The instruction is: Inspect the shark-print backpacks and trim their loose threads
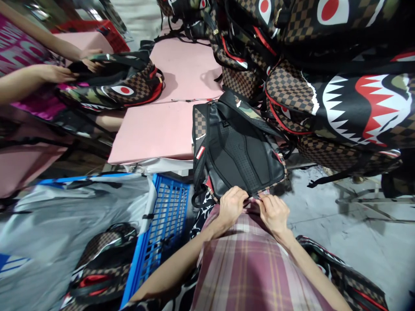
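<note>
A black backpack [238, 149] with padded back panel and checkered sides lies back-up on the edge of a pink table [152, 129], leaning toward me. My left hand [231, 206] pinches its near bottom edge, fingers closed on the fabric. My right hand [274, 211] grips the same edge just to the right, fingers curled. The two hands almost touch. Below them is my plaid clothing [249, 263].
A heap of shark-mouth checkered backpacks [340, 99] fills the right and back. Another person's hands [65, 73] hold a similar backpack [119, 84] at left. A blue plastic crate [162, 229] lined with grey plastic holds another backpack [100, 268] at lower left.
</note>
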A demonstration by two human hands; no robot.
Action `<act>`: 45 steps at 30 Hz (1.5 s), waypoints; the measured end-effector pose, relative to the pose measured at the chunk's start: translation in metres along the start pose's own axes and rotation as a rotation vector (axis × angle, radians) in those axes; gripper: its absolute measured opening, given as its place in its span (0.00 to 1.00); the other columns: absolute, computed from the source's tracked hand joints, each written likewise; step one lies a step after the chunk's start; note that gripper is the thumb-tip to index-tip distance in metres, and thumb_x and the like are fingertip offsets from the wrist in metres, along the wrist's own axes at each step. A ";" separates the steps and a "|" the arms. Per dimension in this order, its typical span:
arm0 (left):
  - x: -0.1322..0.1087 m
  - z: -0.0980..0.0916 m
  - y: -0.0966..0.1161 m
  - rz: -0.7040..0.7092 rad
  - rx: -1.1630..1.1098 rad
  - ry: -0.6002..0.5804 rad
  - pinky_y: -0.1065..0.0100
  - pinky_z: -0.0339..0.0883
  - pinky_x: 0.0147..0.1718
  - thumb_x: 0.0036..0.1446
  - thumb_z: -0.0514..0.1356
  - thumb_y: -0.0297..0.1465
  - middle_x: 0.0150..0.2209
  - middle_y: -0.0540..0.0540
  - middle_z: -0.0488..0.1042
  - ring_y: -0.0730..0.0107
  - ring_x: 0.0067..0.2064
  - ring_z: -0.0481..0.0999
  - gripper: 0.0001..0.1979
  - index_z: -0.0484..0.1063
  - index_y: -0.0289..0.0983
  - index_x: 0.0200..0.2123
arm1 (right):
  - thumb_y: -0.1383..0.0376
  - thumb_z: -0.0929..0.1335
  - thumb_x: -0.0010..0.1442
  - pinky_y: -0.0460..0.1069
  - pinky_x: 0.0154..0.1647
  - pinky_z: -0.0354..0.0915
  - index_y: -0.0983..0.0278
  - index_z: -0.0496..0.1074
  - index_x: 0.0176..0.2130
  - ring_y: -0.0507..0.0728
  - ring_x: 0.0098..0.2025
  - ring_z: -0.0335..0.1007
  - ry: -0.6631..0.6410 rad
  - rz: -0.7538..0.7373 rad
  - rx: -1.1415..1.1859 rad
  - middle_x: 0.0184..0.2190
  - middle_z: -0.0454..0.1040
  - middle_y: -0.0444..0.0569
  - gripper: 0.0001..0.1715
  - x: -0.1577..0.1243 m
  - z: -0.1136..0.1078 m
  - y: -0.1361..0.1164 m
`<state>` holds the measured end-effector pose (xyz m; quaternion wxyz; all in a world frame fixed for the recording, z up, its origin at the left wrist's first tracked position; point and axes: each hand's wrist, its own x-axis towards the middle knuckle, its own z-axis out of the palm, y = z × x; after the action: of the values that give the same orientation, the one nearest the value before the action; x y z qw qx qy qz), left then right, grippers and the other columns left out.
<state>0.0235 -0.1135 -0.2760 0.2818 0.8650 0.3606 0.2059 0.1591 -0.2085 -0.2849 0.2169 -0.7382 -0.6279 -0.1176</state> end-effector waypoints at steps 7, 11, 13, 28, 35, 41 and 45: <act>0.000 -0.001 0.000 -0.019 -0.025 -0.012 0.71 0.62 0.33 0.62 0.47 0.29 0.29 0.48 0.70 0.73 0.32 0.68 0.17 0.71 0.36 0.27 | 0.62 0.63 0.61 0.49 0.33 0.53 0.65 0.71 0.36 0.53 0.31 0.65 -0.037 0.006 0.012 0.28 0.74 0.48 0.10 -0.001 0.002 0.000; 0.000 -0.001 0.000 -0.032 -0.042 -0.017 0.71 0.61 0.34 0.62 0.47 0.29 0.29 0.48 0.70 0.73 0.32 0.68 0.16 0.71 0.36 0.27 | 0.63 0.63 0.61 0.49 0.33 0.53 0.65 0.71 0.36 0.53 0.31 0.65 -0.040 0.004 0.017 0.28 0.74 0.48 0.10 -0.002 0.003 0.001; 0.000 -0.001 -0.001 -0.036 -0.046 -0.028 0.71 0.61 0.34 0.62 0.46 0.29 0.29 0.48 0.70 0.73 0.33 0.68 0.17 0.71 0.37 0.27 | 0.63 0.63 0.61 0.49 0.33 0.53 0.65 0.71 0.36 0.53 0.30 0.64 -0.029 -0.005 0.017 0.28 0.74 0.48 0.10 -0.002 0.003 0.001; -0.001 0.004 -0.003 -0.065 -0.080 -0.031 0.71 0.61 0.33 0.61 0.47 0.28 0.28 0.48 0.69 0.73 0.32 0.68 0.15 0.70 0.37 0.26 | 0.63 0.64 0.61 0.49 0.33 0.54 0.65 0.71 0.35 0.53 0.30 0.65 -0.008 -0.023 0.022 0.27 0.74 0.48 0.10 0.001 0.007 0.002; -0.005 -0.010 -0.014 0.165 0.044 -0.145 0.67 0.58 0.36 0.62 0.50 0.34 0.32 0.47 0.72 0.69 0.36 0.67 0.14 0.73 0.38 0.30 | 0.60 0.61 0.61 0.48 0.36 0.61 0.63 0.71 0.36 0.54 0.34 0.69 -0.098 0.346 0.437 0.32 0.75 0.48 0.13 -0.006 0.009 0.010; -0.014 -0.008 -0.026 0.416 0.314 -0.126 0.61 0.53 0.40 0.57 0.56 0.32 0.44 0.44 0.72 0.62 0.44 0.65 0.07 0.73 0.42 0.39 | 0.56 0.68 0.52 0.50 0.37 0.65 0.65 0.70 0.41 0.56 0.34 0.69 -0.083 0.805 0.860 0.34 0.75 0.49 0.20 -0.010 0.009 0.025; -0.024 -0.013 -0.020 0.494 0.075 -0.295 0.63 0.52 0.40 0.57 0.57 0.34 0.31 0.50 0.75 0.69 0.39 0.68 0.09 0.74 0.43 0.27 | 0.57 0.66 0.53 0.50 0.39 0.65 0.66 0.72 0.42 0.56 0.37 0.70 0.071 0.841 0.830 0.37 0.76 0.51 0.18 0.007 0.006 0.042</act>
<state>-0.0100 -0.1153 -0.2831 0.2405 0.9569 0.1017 0.1269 0.2006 -0.2043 -0.2940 0.5361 -0.7728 -0.2674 0.2093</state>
